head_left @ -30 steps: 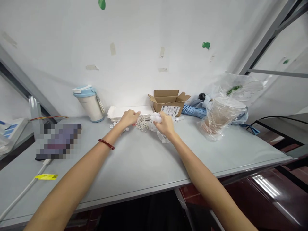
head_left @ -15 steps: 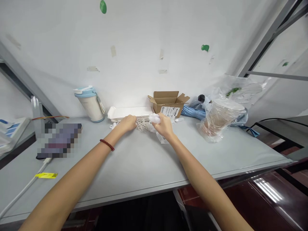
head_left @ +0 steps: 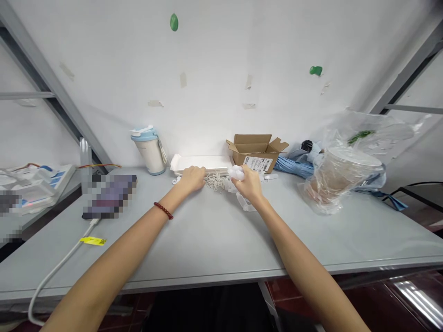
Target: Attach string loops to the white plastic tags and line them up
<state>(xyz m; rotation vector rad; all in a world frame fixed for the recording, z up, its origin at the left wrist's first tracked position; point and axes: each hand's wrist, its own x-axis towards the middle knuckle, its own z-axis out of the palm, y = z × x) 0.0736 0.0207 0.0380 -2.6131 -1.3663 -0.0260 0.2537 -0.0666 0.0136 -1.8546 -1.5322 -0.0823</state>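
My left hand [head_left: 193, 179] is closed, its fingertips turned down at the left edge of a pile of tangled off-white bands or cords [head_left: 215, 181]. Whatever those fingers hold, if anything, is hidden. On the pile's other side my right hand [head_left: 249, 185] is wrapped round a bunch of translucent white plastic pieces [head_left: 236, 172], whose exact kind I cannot make out. More clear plastic [head_left: 245, 203] lies on the table below that hand. Behind the hands sits a shallow white tray [head_left: 204, 161]. Small white round pieces [head_left: 176, 180] lie left of my left hand.
An open cardboard box [head_left: 258, 152] stands behind my right hand. Farther right are a folded blue umbrella [head_left: 294, 167] and a plastic-wrapped cup [head_left: 341, 177]. On the left stand a blue-lidded tumbler [head_left: 148, 152] and a phone-like device [head_left: 112, 196] with a white cable [head_left: 62, 263].
The view has swung left, so everything appears farther right. Both hands keep nearly the same places around the pile, and my right hand still grips the plastic pieces.
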